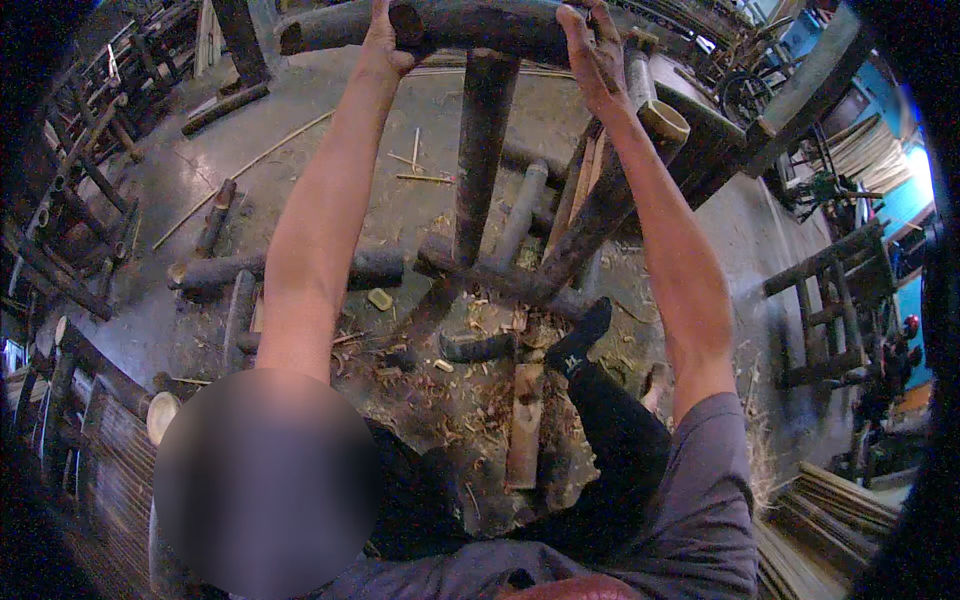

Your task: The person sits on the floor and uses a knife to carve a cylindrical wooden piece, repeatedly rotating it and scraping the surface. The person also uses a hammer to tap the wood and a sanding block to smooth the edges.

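At the far edge of the view, a thick dark bamboo pole [485,28] lies crosswise. My left hand [384,42] grips it left of its middle, the fingers partly cut off by the picture's top edge. My right hand [597,58] is closed over its right part, beside a cut bamboo end [664,120] with a pale rim. Below the pole, a dark upright bamboo post [482,150] runs down toward a lower crosspiece [505,275]. Whether the post is joined to the pole I cannot tell.
Wood shavings [450,400] litter the floor between my legs, around a flat wooden piece [524,425]. A dark bamboo length [290,268] lies to the left. Bamboo frames [825,310] stand on the right, and bundled strips [835,510] lie at the lower right.
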`<action>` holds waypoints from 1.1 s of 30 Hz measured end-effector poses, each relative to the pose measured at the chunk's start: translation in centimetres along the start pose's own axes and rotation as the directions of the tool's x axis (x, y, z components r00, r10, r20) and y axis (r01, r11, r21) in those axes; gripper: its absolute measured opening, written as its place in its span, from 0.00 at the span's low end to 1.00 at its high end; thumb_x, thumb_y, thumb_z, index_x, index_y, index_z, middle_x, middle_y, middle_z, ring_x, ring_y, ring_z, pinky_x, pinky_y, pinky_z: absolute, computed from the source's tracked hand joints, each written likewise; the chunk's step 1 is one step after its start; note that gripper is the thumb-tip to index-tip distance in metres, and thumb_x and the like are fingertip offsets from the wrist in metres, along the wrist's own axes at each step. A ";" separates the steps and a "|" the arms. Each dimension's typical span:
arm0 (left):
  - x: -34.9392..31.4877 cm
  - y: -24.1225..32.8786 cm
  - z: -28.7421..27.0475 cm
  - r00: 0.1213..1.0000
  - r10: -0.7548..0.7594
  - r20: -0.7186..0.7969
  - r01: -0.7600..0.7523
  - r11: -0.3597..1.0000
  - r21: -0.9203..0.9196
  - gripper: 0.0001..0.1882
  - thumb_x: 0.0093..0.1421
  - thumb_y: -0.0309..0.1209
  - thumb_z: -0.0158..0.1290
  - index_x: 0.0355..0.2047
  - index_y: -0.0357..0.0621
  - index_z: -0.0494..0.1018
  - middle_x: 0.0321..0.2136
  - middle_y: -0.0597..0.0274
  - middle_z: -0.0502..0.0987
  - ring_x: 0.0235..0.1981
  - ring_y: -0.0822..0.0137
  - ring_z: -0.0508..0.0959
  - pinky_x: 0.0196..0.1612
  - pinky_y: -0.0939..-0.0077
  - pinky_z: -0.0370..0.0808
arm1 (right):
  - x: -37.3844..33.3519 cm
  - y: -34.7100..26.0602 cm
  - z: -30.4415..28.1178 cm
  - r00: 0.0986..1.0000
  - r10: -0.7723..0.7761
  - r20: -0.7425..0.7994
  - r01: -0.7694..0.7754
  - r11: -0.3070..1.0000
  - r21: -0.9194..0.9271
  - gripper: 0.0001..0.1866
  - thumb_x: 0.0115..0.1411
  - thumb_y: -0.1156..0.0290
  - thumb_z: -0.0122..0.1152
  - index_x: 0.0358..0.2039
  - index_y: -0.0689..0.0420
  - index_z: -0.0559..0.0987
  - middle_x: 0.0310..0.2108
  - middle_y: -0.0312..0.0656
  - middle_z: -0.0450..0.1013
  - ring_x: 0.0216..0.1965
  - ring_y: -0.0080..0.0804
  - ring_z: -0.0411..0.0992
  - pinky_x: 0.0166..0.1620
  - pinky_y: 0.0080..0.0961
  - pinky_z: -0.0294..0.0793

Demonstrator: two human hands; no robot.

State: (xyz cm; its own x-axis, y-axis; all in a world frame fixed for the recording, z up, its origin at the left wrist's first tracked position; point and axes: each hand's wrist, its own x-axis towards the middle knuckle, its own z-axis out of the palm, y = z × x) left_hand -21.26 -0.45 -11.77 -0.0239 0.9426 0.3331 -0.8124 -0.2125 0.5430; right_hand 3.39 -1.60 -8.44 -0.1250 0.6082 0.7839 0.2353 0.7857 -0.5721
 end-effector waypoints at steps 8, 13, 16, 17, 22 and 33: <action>4.9 -0.7 -3.4 0.990 0.084 -0.111 -0.085 0.996 -0.005 0.27 0.58 0.52 0.48 0.44 0.41 0.71 0.41 0.54 0.76 0.42 0.56 0.76 0.48 0.58 0.72 | 4.1 4.4 -2.6 0.958 -0.278 0.070 0.284 0.892 -0.352 0.13 0.62 0.62 0.49 0.42 0.55 0.71 0.30 0.36 0.68 0.35 0.25 0.66 0.39 0.20 0.66; 3.7 -0.2 -3.2 0.990 0.135 0.049 -0.136 0.990 0.030 0.28 0.54 0.53 0.52 0.43 0.41 0.71 0.40 0.54 0.76 0.41 0.56 0.76 0.47 0.58 0.73 | 12.6 -9.5 -1.9 0.997 0.053 0.055 -0.045 0.990 -0.135 0.16 0.60 0.56 0.49 0.35 0.58 0.73 0.22 0.39 0.69 0.23 0.31 0.68 0.24 0.28 0.67; 4.7 0.1 -3.8 0.992 0.112 0.065 -0.113 0.994 0.005 0.28 0.54 0.53 0.51 0.43 0.41 0.71 0.40 0.53 0.76 0.42 0.56 0.76 0.47 0.58 0.73 | 15.3 -11.4 0.3 0.993 0.061 0.106 -0.046 0.989 -0.141 0.15 0.59 0.58 0.49 0.33 0.58 0.74 0.22 0.40 0.69 0.22 0.32 0.68 0.24 0.29 0.67; 4.2 0.0 -3.6 0.991 0.126 0.051 -0.128 0.991 0.033 0.28 0.55 0.53 0.51 0.43 0.41 0.71 0.41 0.53 0.76 0.42 0.56 0.76 0.47 0.58 0.73 | 15.5 -10.9 1.4 0.989 0.078 0.128 -0.059 0.988 -0.145 0.15 0.59 0.58 0.50 0.33 0.58 0.74 0.22 0.41 0.69 0.22 0.32 0.68 0.24 0.29 0.67; 2.3 -0.4 -2.6 0.981 0.114 0.156 -0.123 0.991 0.049 0.28 0.55 0.53 0.50 0.44 0.41 0.71 0.41 0.53 0.75 0.42 0.55 0.76 0.47 0.59 0.74 | 14.5 -5.4 6.8 0.959 0.193 0.209 -0.156 0.971 -0.181 0.12 0.58 0.60 0.51 0.31 0.57 0.74 0.21 0.42 0.70 0.22 0.33 0.68 0.25 0.31 0.67; 2.7 0.0 -3.3 0.996 0.091 0.002 -0.090 0.994 0.064 0.23 0.56 0.50 0.50 0.42 0.44 0.73 0.37 0.57 0.77 0.38 0.58 0.77 0.43 0.61 0.75 | 12.6 -1.2 10.4 0.928 0.280 0.244 -0.242 0.954 -0.175 0.08 0.55 0.65 0.53 0.26 0.56 0.75 0.20 0.45 0.71 0.20 0.35 0.69 0.26 0.36 0.67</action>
State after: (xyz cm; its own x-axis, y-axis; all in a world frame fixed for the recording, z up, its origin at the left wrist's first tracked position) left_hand -23.20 2.96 -13.40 -0.0960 0.9189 0.3826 -0.7682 -0.3129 0.5586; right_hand -8.51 6.25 -0.39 -0.2853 0.8125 0.5084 0.4237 0.5827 -0.6935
